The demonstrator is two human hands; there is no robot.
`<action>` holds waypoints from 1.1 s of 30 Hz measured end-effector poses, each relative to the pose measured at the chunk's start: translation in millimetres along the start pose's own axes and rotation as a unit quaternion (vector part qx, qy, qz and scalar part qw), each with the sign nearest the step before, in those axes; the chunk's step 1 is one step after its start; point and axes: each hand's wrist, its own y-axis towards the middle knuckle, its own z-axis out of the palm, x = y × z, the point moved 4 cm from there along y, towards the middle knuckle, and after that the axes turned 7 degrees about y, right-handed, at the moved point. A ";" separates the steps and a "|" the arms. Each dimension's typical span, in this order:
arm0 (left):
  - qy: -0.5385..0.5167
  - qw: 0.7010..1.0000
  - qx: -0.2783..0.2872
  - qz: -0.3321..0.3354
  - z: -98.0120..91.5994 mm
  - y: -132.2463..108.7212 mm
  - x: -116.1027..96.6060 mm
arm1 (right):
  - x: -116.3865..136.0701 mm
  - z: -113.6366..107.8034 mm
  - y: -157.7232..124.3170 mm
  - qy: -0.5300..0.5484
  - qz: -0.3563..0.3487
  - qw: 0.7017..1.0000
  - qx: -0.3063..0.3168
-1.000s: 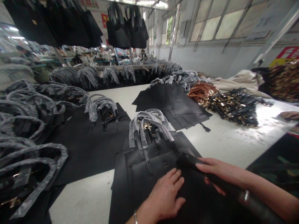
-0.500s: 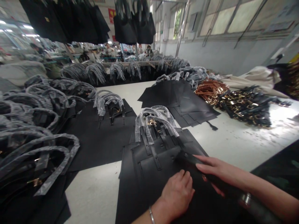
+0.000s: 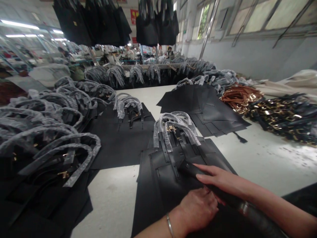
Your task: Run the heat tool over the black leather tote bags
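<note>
A flat black leather bag panel (image 3: 160,175) lies on the white table (image 3: 260,162) in front of me, its handles (image 3: 173,127) wrapped in clear plastic. My right hand (image 3: 219,180) grips a long black tool (image 3: 245,210) with a metal ring, its tip resting on the panel. Beside the tool, near the bottom edge, my left hand (image 3: 198,210) is curled with the fingers tucked under, pressing on the leather. A bracelet shows on that wrist.
Stacks of black bags with wrapped handles (image 3: 49,132) crowd the left side. Another bag (image 3: 126,129) lies behind mine. Loose black leather pieces (image 3: 205,109), brown straps (image 3: 237,96) and black straps with gold buckles (image 3: 282,119) lie at the right. Bags (image 3: 99,19) hang overhead.
My left hand went from lying flat with fingers spread to curled up on the leather. The view swung to the left, so everything shifted rightward in the picture.
</note>
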 end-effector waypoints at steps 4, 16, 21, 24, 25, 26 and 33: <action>0.005 1.000 0.008 -0.014 8.1 1.0 0.2 | 11.8 12.4 11.8 -0.014 -0.013 1.000 0.016; -0.023 0.999 0.026 -0.019 -25.6 -20.7 8.9 | 7.9 17.1 12.5 0.017 0.054 0.995 0.082; -0.008 0.998 0.044 -0.037 -10.2 -12.9 7.0 | 30.0 42.6 37.8 -0.025 0.001 0.997 0.068; 0.007 0.998 0.040 -0.054 -1.4 -3.8 7.5 | 33.1 52.1 45.1 -0.040 0.006 0.996 0.078; 0.009 0.997 0.042 -0.057 1.0 -0.8 7.6 | 33.9 51.8 45.1 -0.048 -0.004 0.997 0.068; 0.010 0.997 0.047 -0.055 3.2 2.0 7.4 | 35.4 49.7 43.7 -0.057 -0.021 0.997 0.049; -0.013 0.995 -0.023 -0.096 13.5 23.3 8.0 | 30.2 0.8 2.1 -0.052 -0.065 0.991 -0.105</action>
